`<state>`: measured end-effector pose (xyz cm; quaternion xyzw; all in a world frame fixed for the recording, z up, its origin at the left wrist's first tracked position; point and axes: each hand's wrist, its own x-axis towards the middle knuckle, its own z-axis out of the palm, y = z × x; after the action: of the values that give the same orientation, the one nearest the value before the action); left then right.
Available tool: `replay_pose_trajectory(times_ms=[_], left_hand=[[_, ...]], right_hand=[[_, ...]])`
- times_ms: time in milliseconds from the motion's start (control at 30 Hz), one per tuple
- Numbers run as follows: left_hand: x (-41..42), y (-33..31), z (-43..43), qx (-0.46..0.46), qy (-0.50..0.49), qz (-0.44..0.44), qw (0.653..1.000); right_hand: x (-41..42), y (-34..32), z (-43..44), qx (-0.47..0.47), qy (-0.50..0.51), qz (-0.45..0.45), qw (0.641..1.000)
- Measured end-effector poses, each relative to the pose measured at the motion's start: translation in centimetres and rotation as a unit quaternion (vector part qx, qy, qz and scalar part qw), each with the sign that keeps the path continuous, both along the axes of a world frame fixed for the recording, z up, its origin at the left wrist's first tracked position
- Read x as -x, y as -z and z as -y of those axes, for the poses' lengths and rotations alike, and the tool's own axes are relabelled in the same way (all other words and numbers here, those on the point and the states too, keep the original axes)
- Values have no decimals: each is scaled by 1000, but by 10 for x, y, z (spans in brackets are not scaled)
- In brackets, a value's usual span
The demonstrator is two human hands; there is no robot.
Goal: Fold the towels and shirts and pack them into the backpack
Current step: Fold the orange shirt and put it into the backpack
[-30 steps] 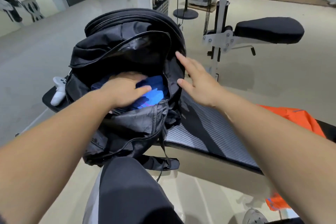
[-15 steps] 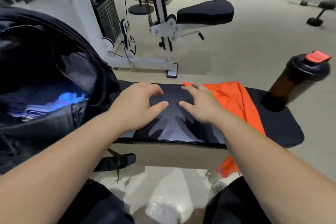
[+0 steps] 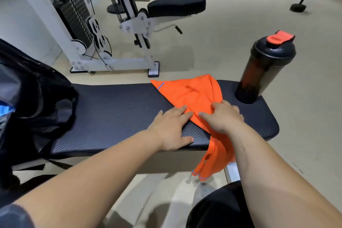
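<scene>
Backpack point(image 3: 27, 98) cut off by the left edge; only a sliver of blue cloth point(image 3: 6, 111) shows inside. Right hand point(image 3: 222, 118) covers part of the orange shirt point(image 3: 188, 94), curled fingertips out of sight.

Right hand point(image 3: 222, 118) grips orange shirt point(image 3: 188, 94); left hand point(image 3: 172, 129) touches its edge.

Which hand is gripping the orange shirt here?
The right hand: its fingers curl into the shirt on the bench. The left hand lies flat, its straight fingertips just touching the shirt's edge.
</scene>
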<state>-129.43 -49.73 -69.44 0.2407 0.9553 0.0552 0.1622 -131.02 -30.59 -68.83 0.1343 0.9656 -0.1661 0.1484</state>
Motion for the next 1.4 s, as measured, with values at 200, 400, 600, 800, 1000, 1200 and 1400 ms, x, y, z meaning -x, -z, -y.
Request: replay_pose_trajectory(times_ms=[200, 400, 600, 800, 1000, 1200, 1400], left_hand=[[1, 11, 3, -14, -22, -53, 998], [-15, -4, 48, -15, -68, -84, 994], [-38, -6, 108, 36, -30, -129, 991], [-40, 5, 133, -14, -92, -146, 985], [-34, 5, 132, -43, -157, -124, 979], [-29, 3, 142, -86, -180, -117, 973], [-24, 7, 147, -54, -236, -139, 960]], right_hand=[[4, 5, -6, 163, 22, -114, 980], [-9, -7, 10, 240, -41, -120, 963], [-28, -16, 34, 239, -210, 4, 948], [-32, -6, 54, 183, -251, 1, 950], [-17, 5, 75, 74, -211, -165, 961], [-5, 10, 93, -35, -206, -130, 969], [-4, 7, 96, -69, -144, -136, 978]])
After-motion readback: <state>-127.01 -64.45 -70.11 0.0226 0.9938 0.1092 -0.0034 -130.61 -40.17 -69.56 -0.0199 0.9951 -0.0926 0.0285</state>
